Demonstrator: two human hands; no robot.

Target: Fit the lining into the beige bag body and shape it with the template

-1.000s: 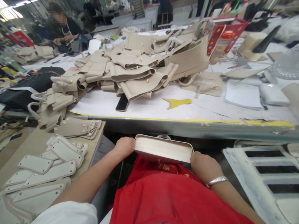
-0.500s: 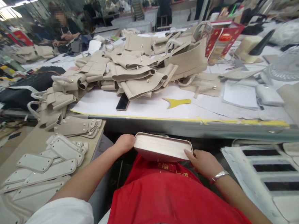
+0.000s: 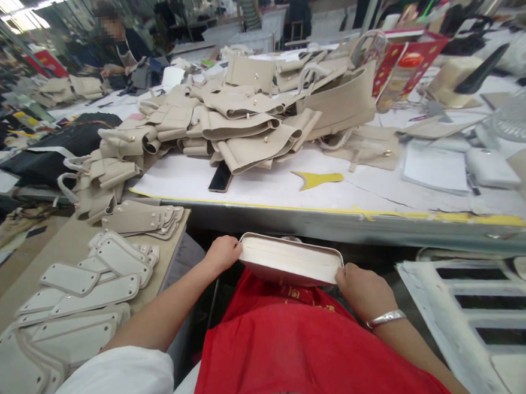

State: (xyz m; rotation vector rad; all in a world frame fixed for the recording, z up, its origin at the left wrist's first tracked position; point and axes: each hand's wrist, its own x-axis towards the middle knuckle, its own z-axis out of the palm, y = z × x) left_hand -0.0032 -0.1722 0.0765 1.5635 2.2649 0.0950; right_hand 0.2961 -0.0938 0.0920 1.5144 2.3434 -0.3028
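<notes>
A cream rectangular piece with a thin raised rim point(image 3: 292, 258) rests over the lap, above the red apron point(image 3: 319, 349). My left hand point(image 3: 223, 253) is closed on its left corner. At the right corner, my right hand point(image 3: 366, 287) grips the rim, its thumb hidden or folded against the edge. The piece lies tilted just in front of the table edge. Beyond it, on the white table point(image 3: 262, 191), are a phone point(image 3: 221, 177) and a yellow cut-out point(image 3: 318, 179).
Beige bag parts point(image 3: 249, 126) are heaped on the table. Cream panels point(image 3: 96, 295) lie on a board at the left. A slatted white rack point(image 3: 452, 322) stands at the right. A person point(image 3: 124, 47) works at the back left, near a red gift bag point(image 3: 32, 63).
The view has shifted slightly, so the table things appear a little to the right. My right thumb has moved from the top of the piece to its edge. Both hands keep their hold.
</notes>
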